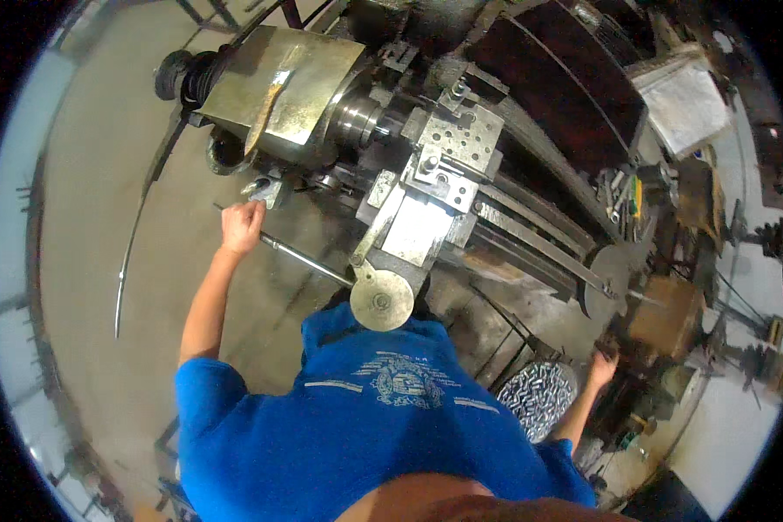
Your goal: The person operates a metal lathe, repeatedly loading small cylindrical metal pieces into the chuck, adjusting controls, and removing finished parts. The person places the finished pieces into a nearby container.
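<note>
Nearest the lens, bottom centre, is the person's blue printed shirt, soft cotton hanging just below the round, dull-steel handwheel of a metal lathe.

The left hand, at left of centre, is closed in a fist around the end of a long, thin steel lever rod that slants down-right toward the handwheel. The right hand, lower right, hangs low with fingers loosely spread and seems to hold nothing; blur hides the detail. Beside it sits a round container heaped with small shiny metal pieces.

Judging from this pose, loose shirt cloth so near the handwheel and the cylindrical chuck could catch if the spindle turns. The boxy, paint-worn headstock and drilled grey tool post block look hard, oily and sharp-edged.
</note>
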A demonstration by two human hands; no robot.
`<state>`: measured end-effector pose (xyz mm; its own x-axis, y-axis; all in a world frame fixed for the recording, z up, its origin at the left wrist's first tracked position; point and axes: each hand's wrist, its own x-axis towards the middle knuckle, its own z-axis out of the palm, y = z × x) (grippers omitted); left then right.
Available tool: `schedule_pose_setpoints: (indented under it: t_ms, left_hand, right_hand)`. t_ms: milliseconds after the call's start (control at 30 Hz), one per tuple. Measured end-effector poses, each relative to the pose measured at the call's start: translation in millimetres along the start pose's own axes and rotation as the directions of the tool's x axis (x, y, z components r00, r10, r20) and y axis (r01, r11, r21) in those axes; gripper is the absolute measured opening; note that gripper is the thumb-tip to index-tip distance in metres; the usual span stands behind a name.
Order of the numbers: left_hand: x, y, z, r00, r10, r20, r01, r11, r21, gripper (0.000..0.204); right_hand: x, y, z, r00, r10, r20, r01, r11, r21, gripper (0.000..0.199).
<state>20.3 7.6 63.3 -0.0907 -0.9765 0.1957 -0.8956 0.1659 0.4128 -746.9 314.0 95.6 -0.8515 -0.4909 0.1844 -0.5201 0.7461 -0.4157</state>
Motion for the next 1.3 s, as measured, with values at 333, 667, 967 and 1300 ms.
schedule_pose_setpoints:
  t_ms: [333, 667, 967, 1300]
  left_hand:
    - [-1, -146, 58, 0.979, -0.206, 0.01, 0.203, 0.972, 0.121, 0.043]
    - [39, -80, 84, 0.975, -0.116, 0.19, 0.057, 0.956, 0.289, 0.024]
    - [27, -120, 102, 0.959, -0.017, 0.284, -0.049, 0.973, 0.224, 0.029]
    - [15, -119, 56, 0.85, -0.222, 0.477, 0.184, 0.975, 0.126, 0.044]
  right_hand:
    - [-129, -163, -27, 0.948, -0.212, 0.236, 0.161, 0.963, 0.217, 0.04]
    - [-195, -215, -31, 0.931, -0.136, 0.338, 0.155, 0.987, -0.03, 0.026]
    - [-161, -261, -19, 0.878, -0.306, 0.368, 0.327, 0.945, 0.005, 0.026]
    - [-139, -501, 25, 0.533, -0.822, 0.201, 0.649, 0.55, 0.525, 0.028]
